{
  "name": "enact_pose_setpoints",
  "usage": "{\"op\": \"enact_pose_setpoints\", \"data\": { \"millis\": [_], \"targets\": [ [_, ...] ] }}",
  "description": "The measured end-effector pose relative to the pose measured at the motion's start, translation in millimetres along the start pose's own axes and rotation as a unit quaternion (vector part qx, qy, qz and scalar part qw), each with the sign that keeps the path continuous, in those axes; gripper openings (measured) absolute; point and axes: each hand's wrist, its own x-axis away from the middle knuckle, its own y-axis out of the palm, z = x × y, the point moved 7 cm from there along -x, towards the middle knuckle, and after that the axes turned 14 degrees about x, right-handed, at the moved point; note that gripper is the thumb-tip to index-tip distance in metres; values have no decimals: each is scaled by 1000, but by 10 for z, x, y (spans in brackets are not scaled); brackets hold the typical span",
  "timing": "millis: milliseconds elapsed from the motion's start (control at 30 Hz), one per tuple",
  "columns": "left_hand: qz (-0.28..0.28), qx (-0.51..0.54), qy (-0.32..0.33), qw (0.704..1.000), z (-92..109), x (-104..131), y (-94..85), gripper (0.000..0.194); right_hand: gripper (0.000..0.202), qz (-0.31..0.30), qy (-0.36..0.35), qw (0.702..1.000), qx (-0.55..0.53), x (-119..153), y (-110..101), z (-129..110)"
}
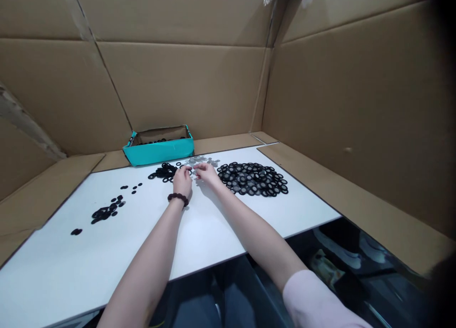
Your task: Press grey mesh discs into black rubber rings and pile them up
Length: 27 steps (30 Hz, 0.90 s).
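My left hand (182, 180), with a dark beaded bracelet (178, 198) at the wrist, is closed beside a pile of black rings (163, 171). Facing it, my right hand (207, 172) has its fingertips pinched together. The two hands' fingertips are close together above the white board, and whatever is between them is too small to make out. Just beyond the fingers lie scattered clear-grey discs (201, 161). To the right of my right hand spreads a large heap of black rings with grey centres (252, 178).
A teal open box (160, 152) with black pieces inside stands at the back. Small black discs (103, 212) lie scattered on the left of the white board (142, 252). Cardboard walls (185, 86) enclose the back and right side. Dark items sit below the board's front edge.
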Motion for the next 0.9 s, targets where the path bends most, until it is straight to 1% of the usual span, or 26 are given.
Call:
{"op": "enact_pose_setpoints", "data": {
  "millis": [100,233,300,433,500,700,900],
  "targets": [
    [4,8,-1,1000,-10,8,1,31,21,-36,12,999,-39,83,60,18],
    [21,61,-20,998,-73,1,-16,27,18,-43,91,991,-93,184,70,65],
    [24,99,-42,994,-127,-12,-22,24,14,-56,115,986,-105,221,72,59],
    [25,205,-101,973,-219,-22,-25,21,14,-101,116,981,-119,235,90,21],
    [23,234,-119,965,-220,-13,-31,20,17,-122,120,978,-123,229,105,24],
    [-5,259,-113,959,-103,21,-43,15,21,-151,139,969,-139,253,101,38],
    [-41,277,-140,950,-99,51,-17,15,21,-186,143,965,-114,296,92,42]
  ]
}}
